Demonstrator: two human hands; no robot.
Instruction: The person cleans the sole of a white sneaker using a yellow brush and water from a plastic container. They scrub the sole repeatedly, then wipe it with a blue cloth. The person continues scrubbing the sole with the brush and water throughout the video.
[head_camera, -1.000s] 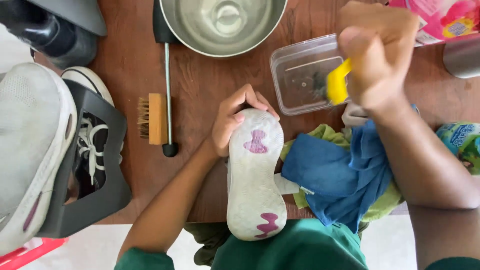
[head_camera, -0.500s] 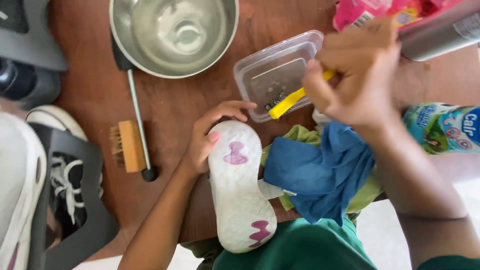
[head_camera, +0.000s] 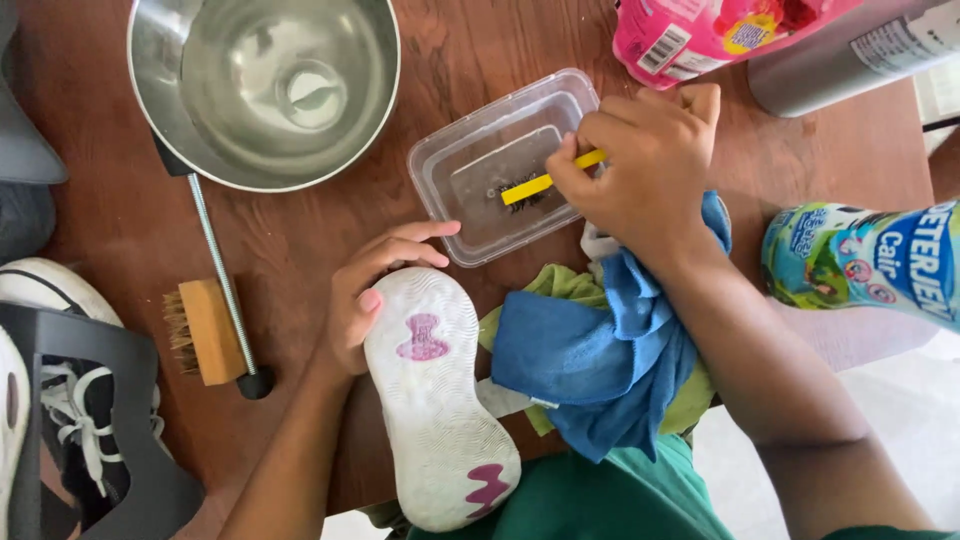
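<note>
My left hand (head_camera: 372, 290) grips the toe end of a small white shoe (head_camera: 436, 400), sole up, with pink marks on the sole. My right hand (head_camera: 645, 170) holds a yellow-handled brush (head_camera: 535, 186) and dips its bristle end into a clear plastic tub (head_camera: 478, 150) on the brown wooden table (head_camera: 300, 230). Blue (head_camera: 590, 360) and green (head_camera: 545, 285) cloths lie bunched under my right forearm, right beside the shoe.
A steel bowl (head_camera: 265, 85) sits at the back left. A wooden scrub brush (head_camera: 205, 332) with a long metal handle lies left of the shoe. White sneakers on a black rack (head_camera: 70, 430) stand far left. A pink pouch (head_camera: 690, 35), a grey can (head_camera: 850, 50) and a detergent bottle (head_camera: 865, 262) are at right.
My right hand has come down from above the tub and put the yellow brush's head into it. The view has shifted, so everything sits lower and further right.
</note>
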